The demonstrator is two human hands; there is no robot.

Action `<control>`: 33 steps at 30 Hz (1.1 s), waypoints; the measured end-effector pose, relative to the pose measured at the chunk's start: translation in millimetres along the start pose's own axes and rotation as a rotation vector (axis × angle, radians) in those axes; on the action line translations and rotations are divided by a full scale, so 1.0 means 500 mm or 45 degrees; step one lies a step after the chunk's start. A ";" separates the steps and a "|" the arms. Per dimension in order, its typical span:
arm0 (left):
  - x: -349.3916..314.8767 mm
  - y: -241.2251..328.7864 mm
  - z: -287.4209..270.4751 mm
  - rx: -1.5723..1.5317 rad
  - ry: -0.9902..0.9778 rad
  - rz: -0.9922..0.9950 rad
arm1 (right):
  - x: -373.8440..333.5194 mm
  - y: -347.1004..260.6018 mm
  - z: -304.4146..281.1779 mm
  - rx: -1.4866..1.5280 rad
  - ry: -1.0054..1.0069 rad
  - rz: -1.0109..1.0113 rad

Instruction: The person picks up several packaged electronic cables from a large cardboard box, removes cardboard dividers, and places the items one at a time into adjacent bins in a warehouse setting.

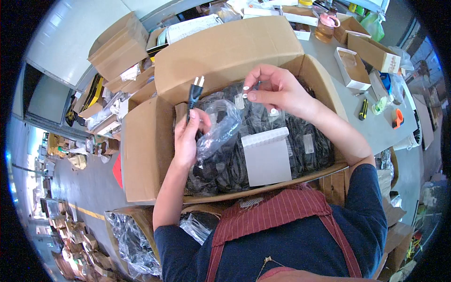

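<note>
My left hand [188, 136] is closed round a black power cord [193, 96], its plug and bare prongs sticking up past the fingers. A clear plastic bag [223, 124] hangs beside that hand; whether the cord's other end lies inside it, I cannot tell. My right hand [282, 91] has thumb and forefinger curled close together, with small white round stickers [245, 88] at the tips. Another white dot [274, 112] shows by the lower fingers. Below lies a white sticker sheet [267, 162] with a curled upper edge, on bagged black cords [218, 176] filling a cardboard box [230, 44].
Small open cartons [352, 68], a jug of amber liquid [325, 28], a yellow-black cutter [363, 109] and an orange-handled tool [398, 118] lie on the grey table [324, 51] at right. Another box with plastic-wrapped goods [134, 239] stands below left. Cartons [117, 44] crowd the far left.
</note>
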State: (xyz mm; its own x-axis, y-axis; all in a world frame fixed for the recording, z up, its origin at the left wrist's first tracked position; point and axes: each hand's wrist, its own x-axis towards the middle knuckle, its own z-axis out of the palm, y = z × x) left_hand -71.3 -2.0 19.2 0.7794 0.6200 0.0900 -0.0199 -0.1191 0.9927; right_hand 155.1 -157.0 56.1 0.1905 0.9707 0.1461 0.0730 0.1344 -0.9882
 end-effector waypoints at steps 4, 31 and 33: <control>-0.021 0.003 0.044 -0.047 -0.290 -0.200 | -0.009 0.002 0.025 -0.036 0.103 -0.216; -0.024 0.014 0.080 0.147 -0.226 0.032 | 0.009 0.023 0.031 0.987 -0.102 0.188; -0.024 0.033 0.086 0.533 -0.044 0.165 | 0.007 0.013 0.035 0.893 -0.100 0.149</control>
State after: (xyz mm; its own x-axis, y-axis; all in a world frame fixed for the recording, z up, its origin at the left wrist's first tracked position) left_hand -54.1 -44.9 30.8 0.8077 0.5538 0.2022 0.1308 -0.5027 0.8545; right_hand 138.8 -149.5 49.5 0.0858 0.9945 0.0596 -0.5956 0.0991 -0.7972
